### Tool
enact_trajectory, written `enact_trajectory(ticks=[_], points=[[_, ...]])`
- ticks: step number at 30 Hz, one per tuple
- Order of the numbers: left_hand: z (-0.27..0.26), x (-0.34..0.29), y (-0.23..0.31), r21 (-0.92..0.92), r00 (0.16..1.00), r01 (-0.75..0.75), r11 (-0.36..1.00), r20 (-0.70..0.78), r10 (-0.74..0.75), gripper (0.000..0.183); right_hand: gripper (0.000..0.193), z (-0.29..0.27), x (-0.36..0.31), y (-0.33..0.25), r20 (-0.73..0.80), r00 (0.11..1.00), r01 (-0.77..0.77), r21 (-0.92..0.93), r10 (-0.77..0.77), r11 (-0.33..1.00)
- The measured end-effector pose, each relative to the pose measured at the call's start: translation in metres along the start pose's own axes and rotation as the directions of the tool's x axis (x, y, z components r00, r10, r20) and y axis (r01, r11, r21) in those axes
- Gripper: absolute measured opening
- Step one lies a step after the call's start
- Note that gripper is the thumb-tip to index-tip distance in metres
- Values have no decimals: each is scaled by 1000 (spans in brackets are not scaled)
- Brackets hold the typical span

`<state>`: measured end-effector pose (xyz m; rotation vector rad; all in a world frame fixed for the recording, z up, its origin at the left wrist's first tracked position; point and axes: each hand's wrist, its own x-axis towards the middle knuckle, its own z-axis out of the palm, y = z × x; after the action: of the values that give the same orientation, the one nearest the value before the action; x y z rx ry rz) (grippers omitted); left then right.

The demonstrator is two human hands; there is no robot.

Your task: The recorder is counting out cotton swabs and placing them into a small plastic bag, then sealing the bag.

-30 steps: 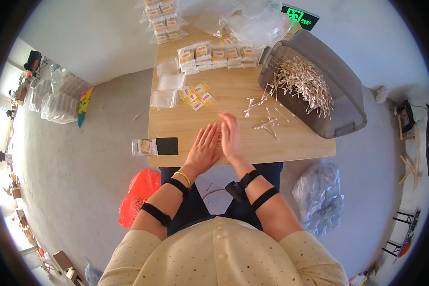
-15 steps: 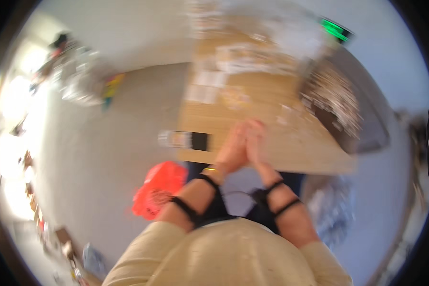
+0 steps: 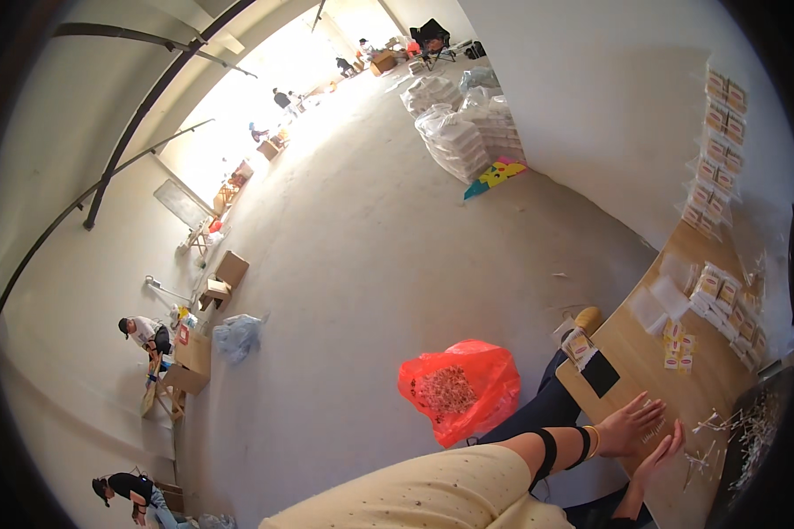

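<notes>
My left hand lies flat, fingers spread, on the near edge of a wooden table at the lower right. My right hand stands edge-on just beside it, fingers straight, palm facing the left hand. Nothing is clearly gripped in either. Thin pale sticks lie scattered just past the fingertips. A dark bin with more sticks sits at the right edge. Both forearms wear black straps.
A black card, small yellow packets and rows of boxed packets lie on the table. A red plastic bag sits on the concrete floor by my knee. White sacks, cardboard boxes and other people are far off.
The view has swung from straight down at the table to the left, across the hall floor. My hands stay close together at the table edge, the left now flatter.
</notes>
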<state>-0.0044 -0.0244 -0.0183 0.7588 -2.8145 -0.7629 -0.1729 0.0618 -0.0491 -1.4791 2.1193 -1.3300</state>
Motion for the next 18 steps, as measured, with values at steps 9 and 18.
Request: enact_trajectory(ticks=[9, 18], points=[[-10, -2, 2, 1, 999, -26, 1000, -21, 26, 100, 47, 3, -2, 9, 6, 1000, 20, -31, -20, 999], [-5, -17, -8, 288, 961, -43, 957, -251, 119, 64, 47, 20, -12, -1, -24, 1000, -15, 49, 16, 999]])
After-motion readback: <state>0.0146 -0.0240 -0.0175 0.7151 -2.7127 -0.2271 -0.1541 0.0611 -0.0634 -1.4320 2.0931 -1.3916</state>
